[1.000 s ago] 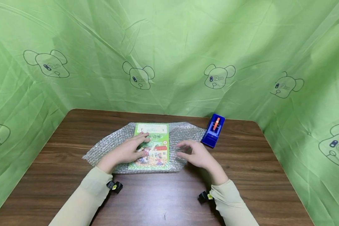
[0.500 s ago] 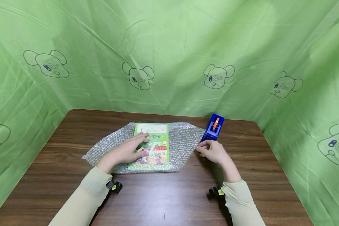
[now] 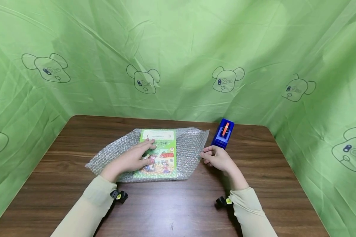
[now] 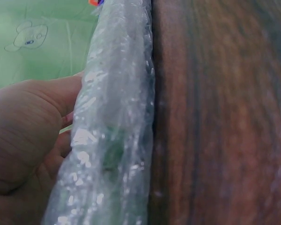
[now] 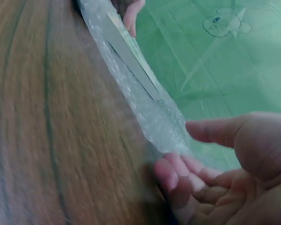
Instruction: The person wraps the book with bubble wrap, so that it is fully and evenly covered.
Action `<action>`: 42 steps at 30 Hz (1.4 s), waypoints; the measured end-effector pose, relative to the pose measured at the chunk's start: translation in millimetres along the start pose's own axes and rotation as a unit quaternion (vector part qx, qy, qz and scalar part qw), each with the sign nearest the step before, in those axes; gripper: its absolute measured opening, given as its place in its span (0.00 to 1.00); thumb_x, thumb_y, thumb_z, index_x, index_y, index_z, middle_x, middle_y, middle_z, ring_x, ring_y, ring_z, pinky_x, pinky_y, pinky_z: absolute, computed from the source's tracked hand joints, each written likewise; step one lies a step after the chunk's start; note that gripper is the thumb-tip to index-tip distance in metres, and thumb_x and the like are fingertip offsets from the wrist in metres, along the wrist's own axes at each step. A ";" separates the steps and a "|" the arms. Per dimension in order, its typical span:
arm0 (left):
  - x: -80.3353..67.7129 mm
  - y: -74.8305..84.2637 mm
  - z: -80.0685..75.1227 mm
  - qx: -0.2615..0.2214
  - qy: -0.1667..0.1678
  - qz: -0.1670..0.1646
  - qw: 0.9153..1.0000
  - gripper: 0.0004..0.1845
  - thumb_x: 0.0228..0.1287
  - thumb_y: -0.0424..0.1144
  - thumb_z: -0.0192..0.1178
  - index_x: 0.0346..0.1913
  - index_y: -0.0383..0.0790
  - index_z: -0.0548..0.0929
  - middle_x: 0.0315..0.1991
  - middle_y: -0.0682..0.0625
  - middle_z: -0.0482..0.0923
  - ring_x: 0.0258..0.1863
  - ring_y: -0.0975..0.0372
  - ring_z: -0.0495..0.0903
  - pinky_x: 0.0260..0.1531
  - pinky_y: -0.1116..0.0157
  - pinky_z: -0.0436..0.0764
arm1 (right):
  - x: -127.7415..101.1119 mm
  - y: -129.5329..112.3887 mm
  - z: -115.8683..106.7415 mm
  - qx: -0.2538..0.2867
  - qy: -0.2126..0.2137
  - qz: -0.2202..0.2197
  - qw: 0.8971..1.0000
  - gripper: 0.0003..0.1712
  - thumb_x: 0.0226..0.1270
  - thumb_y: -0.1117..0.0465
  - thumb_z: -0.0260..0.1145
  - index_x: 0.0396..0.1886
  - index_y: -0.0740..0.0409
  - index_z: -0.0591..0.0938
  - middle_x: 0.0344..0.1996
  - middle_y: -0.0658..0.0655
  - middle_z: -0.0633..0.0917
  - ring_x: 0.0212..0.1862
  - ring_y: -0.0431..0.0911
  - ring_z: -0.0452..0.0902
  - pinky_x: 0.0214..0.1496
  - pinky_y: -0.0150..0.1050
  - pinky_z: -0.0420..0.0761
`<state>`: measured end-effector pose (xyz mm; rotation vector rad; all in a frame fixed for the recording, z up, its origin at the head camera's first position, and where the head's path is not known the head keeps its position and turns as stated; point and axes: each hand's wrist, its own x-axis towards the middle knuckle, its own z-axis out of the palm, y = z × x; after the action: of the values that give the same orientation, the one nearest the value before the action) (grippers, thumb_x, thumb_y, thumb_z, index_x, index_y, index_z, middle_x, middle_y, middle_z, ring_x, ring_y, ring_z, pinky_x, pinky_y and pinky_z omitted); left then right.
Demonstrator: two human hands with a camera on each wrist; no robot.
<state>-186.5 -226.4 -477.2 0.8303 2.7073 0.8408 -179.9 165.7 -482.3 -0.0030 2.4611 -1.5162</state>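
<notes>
Bubble wrap (image 3: pixel 190 148) edge pinched by R hand (image 3: pixel 218 158); L hand (image 3: pixel 130 159) flat on book (image 3: pixel 161 154).

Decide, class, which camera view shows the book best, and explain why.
The head view: the book lies face up on the bubble wrap, cover visible, the left hand resting on it. The right wrist view shows only its thin edge through the wrap. The left wrist view shows wrap, with no book clearly discernible.

The left hand (image 3: pixel 130 160) covers the near left part of the book (image 3: pixel 160 153) cover. The book's title print is too small to read. In the right wrist view the right hand (image 5: pixel 225 173) is blurred (its grip on the bubble wrap (image 5: pixel 150 108) unclear) and cut off at the frame's lower right corner.
</notes>
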 end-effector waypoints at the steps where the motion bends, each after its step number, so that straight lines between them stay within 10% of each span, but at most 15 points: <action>1: -0.1 -0.2 -0.1 -0.001 0.001 0.000 1.000 0.33 0.77 0.47 0.70 0.76 0.36 0.76 0.88 0.40 0.55 0.87 0.41 0.49 0.83 0.37 0.51 | 0.7 -0.4 1.6 0.002 0.002 -0.001 1.000 0.20 0.79 0.57 0.72 0.58 0.70 0.82 0.41 0.62 0.91 0.35 0.47 0.88 0.35 0.39 0.84; 27: -0.7 -1.6 -3.1 -0.012 0.005 0.003 1.000 0.33 0.77 0.46 0.70 0.77 0.36 0.75 0.87 0.39 0.55 0.87 0.40 0.49 0.83 0.37 0.51 | 8.6 -14.6 31.0 0.226 0.034 -0.052 0.972 0.14 0.80 0.70 0.67 0.56 0.78 0.82 0.32 0.56 0.90 0.34 0.43 0.88 0.40 0.35 0.91; 42: -0.5 0.2 -1.7 -0.017 -0.003 -0.001 1.000 0.33 0.77 0.46 0.70 0.77 0.36 0.75 0.88 0.39 0.54 0.87 0.40 0.49 0.83 0.36 0.51 | 8.9 -14.4 42.2 0.286 0.053 -0.056 0.955 0.11 0.83 0.69 0.64 0.55 0.75 0.80 0.46 0.64 0.91 0.42 0.47 0.92 0.49 0.44 0.93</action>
<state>-186.5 -227.3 -475.7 0.8228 2.6793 0.8798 -181.4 120.8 -489.5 0.0459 2.0303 -2.2768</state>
